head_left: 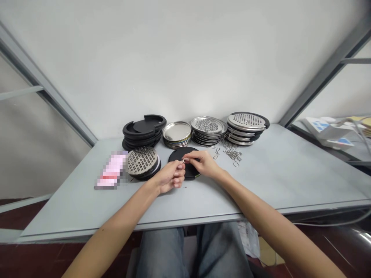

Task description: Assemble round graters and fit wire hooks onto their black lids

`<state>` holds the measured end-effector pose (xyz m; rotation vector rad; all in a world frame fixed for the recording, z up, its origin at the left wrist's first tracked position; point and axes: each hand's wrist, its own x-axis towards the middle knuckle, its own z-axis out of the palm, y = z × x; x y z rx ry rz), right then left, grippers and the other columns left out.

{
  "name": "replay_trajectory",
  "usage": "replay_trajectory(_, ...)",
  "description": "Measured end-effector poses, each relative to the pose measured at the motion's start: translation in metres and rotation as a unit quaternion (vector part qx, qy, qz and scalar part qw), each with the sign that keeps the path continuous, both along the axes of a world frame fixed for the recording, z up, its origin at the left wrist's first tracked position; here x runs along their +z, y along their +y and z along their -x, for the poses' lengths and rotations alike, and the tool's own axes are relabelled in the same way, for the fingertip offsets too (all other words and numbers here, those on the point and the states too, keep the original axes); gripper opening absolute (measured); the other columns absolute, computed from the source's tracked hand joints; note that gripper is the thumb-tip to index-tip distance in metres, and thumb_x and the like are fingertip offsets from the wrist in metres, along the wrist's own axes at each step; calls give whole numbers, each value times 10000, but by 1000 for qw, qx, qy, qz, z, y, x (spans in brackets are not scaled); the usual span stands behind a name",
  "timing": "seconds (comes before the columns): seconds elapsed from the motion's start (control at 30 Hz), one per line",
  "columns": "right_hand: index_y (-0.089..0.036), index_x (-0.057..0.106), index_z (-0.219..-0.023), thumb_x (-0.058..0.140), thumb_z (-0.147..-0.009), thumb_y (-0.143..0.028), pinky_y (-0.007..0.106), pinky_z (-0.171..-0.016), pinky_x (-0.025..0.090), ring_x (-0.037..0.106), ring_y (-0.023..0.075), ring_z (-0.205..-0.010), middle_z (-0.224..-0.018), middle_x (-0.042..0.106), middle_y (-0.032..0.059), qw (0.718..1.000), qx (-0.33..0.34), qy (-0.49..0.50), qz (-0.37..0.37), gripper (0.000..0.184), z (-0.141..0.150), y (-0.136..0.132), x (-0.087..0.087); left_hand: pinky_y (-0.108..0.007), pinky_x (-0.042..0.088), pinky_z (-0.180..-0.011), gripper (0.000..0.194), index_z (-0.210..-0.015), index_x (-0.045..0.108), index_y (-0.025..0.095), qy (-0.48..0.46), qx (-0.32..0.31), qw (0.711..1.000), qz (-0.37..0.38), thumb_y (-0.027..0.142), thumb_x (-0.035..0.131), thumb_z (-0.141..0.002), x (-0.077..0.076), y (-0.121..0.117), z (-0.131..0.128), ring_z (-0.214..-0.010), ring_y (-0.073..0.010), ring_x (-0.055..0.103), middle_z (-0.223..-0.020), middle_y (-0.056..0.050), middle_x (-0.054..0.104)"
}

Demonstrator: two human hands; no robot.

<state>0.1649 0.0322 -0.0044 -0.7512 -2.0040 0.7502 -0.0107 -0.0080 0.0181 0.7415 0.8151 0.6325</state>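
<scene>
My left hand (171, 177) and my right hand (203, 162) meet over a black round disc (181, 155) that lies on the grey table (261, 181). Both hands are closed in a pinch on a small metal wire clip (183, 160) held between their fingertips. To the left of my left hand sits a short stack of perforated metal discs (142, 161). A loose pile of wire clips (230, 151) lies just right of my right hand.
Along the wall stand stacks of black plastic rings (143, 130), plain metal lids (176, 133), perforated metal discs (208, 129) and assembled discs (246, 126). A blurred pink object (111, 170) lies at the left. A neighbouring bench with papers (330, 133) is at the right.
</scene>
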Motion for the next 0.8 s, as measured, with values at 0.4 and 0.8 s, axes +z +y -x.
replay_trajectory(0.4, -172, 720, -960, 552, -866, -283, 297, -744, 504, 657, 181, -800, -898, 726, 72, 999, 20, 4, 31, 223, 1, 0, 4, -147, 277, -342, 214, -678, 354, 207, 20, 5, 1000, -14, 239, 362, -889, 3, -1, 0, -335, -62, 257, -477, 101, 241)
replay_trajectory(0.8, -150, 728, -923, 616, -818, -407, 286, -669, 508, 629, 160, -703, -793, 713, 50, 986, 7, 60, 154, 299, -2, 7, 5, -211, 406, -375, 264, -779, 456, 203, 29, -4, 997, -76, 428, 387, -899, 4, 0, 3, -385, -111, 435, -495, 73, 383)
